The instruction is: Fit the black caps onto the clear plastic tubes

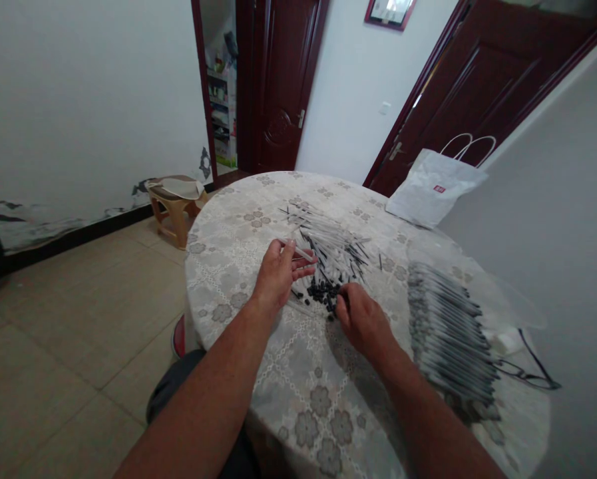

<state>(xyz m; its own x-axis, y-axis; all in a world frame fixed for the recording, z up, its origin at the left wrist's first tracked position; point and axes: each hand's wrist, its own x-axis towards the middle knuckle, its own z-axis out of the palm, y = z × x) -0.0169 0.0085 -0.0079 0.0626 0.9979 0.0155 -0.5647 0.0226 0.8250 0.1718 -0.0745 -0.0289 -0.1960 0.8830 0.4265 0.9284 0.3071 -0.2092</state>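
My left hand [278, 271] grips a thin white pen barrel [298, 250] between thumb and index finger, the other fingers loosely spread beneath it. At the right side of a pile of small black caps [321, 291], my right hand [362, 315] has its fingers curled and pressed together. Whatever lies between those fingertips is hidden. Behind both hands spreads a loose heap of white tubes [328, 229], mixed with thin black-ended sticks [355, 253].
A round table with a flowered cloth [298, 372] bears everything. On its right lie a stacked bundle of dark-tipped pens [448, 332] and eyeglasses [528, 376]. A white paper bag [432, 189] stands at the back right. Beside the table is a plastic stool [176, 216].
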